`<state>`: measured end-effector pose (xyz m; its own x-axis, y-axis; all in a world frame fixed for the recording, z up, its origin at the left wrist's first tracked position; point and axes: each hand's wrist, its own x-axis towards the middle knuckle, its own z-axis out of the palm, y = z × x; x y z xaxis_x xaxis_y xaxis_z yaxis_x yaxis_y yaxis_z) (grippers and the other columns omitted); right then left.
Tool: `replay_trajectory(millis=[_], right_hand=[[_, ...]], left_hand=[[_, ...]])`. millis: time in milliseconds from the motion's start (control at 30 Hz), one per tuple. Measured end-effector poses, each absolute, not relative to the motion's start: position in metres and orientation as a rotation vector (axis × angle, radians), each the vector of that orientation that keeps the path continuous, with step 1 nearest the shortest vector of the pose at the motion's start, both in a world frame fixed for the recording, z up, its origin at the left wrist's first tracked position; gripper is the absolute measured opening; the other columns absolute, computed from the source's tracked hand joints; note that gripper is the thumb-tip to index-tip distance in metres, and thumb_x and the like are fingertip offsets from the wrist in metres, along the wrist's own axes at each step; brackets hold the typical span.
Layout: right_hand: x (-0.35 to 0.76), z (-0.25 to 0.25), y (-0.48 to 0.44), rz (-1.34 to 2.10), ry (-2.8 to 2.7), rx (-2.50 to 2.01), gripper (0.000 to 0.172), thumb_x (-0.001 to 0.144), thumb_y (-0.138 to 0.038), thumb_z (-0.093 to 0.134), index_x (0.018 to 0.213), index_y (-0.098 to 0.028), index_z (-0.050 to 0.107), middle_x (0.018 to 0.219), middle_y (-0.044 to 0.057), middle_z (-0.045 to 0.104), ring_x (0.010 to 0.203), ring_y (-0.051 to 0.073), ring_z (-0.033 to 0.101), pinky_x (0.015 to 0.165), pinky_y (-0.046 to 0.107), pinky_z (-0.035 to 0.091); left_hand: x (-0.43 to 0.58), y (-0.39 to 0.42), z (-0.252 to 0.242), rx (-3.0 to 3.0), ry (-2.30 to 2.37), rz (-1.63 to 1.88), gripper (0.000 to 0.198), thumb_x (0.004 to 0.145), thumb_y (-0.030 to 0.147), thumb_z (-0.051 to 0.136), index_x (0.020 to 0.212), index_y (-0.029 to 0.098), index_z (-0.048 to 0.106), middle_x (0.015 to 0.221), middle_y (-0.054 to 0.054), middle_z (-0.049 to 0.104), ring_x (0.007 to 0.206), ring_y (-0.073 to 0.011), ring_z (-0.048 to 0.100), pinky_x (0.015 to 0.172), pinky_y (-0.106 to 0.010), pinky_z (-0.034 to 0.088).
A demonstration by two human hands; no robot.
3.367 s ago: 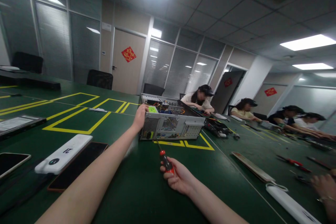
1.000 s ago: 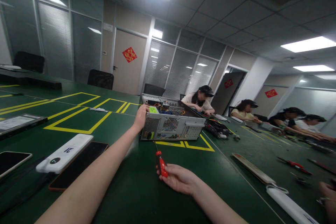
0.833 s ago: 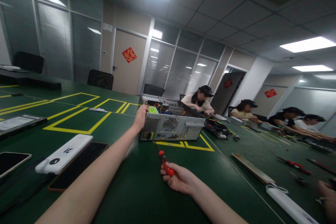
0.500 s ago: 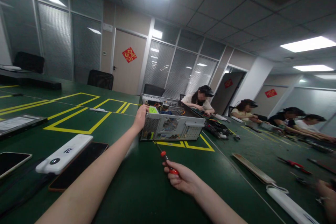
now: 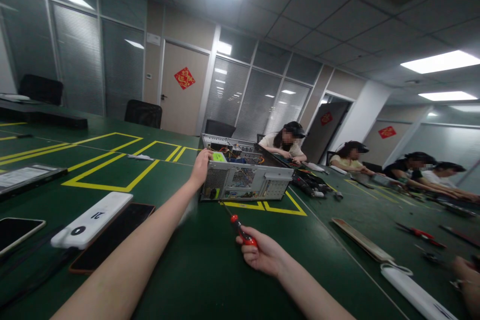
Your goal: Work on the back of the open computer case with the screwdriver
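At the far left of my head view I had a flat drive (image 5: pixel 28 178) with a pale label on the green table (image 5: pixel 202 280), and nearer me a light-rimmed phone (image 5: pixel 18 232). Right of these lay a white device (image 5: pixel 95 215) marked 21, just beside a dark phone (image 5: pixel 116 235) with a brownish edge. My left hand (image 5: pixel 202 162) reached forward to the upper left corner of the computer case (image 5: pixel 258 177), fingers bent over it and only partly open; I could not tell whether they pinched it. The case stood mid-table, its rear panel facing me and its upper side open onto wires. Below its lower left edge my right hand (image 5: pixel 258 250) was curled closed round the handle of a red-and-black screwdriver (image 5: pixel 235 220), the shaft slanting up-left. I could not tell whether its tip touched the case. Beyond the case's right end were some black parts (image 5: pixel 309 182), and well right, on the table, red-handled pliers (image 5: pixel 420 233). A co-worker's hand (image 5: pixel 467 272) showed blurred at the right edge
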<state>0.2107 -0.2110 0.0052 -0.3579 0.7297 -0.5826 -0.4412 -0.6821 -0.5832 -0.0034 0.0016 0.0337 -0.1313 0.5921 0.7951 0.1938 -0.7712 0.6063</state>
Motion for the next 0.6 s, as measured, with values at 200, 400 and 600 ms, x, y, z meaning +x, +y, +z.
replay_trajectory(millis=[200,400,600], right_hand=[[0.2126,0.011,-0.2091,2.167,-0.245,-1.06,0.034,0.098,-0.043,0.044,0.089,-0.012,0.054,0.06,-0.002,0.05,0.04,0.001,0.037,0.035,0.006,0.021],[0.2084,0.0126,-0.2113,2.173,-0.268,-1.038,0.043,0.102,-0.042,0.027,0.106,-0.009,0.055,0.07,0.005,0.057,0.042,0.002,0.039,0.034,0.007,0.022],[0.2122,0.0132,-0.2092,2.127,-0.226,-1.062,0.029,0.099,-0.039,0.046,0.089,-0.013,0.051,0.055,-0.009,0.038,0.035,-0.001,0.031,0.033,0.006,0.018]], left_hand=[[-0.0033,0.0022,0.0334,1.86,0.884,1.988,0.035,0.096,0.031,0.027,0.07,0.022,0.05,0.101,-0.005,0.068,0.111,-0.0192,0.058,0.114,-0.038,0.037],[-0.0033,0.0035,0.0323,1.853,0.898,1.982,0.036,0.096,0.03,0.026,0.071,0.022,0.051,0.104,-0.005,0.068,0.115,-0.0193,0.056,0.115,-0.038,0.036],[-0.0025,0.0032,0.0331,1.852,0.879,1.989,0.035,0.095,0.03,0.025,0.07,0.023,0.049,0.102,-0.005,0.067,0.112,-0.0187,0.057,0.114,-0.038,0.037]])
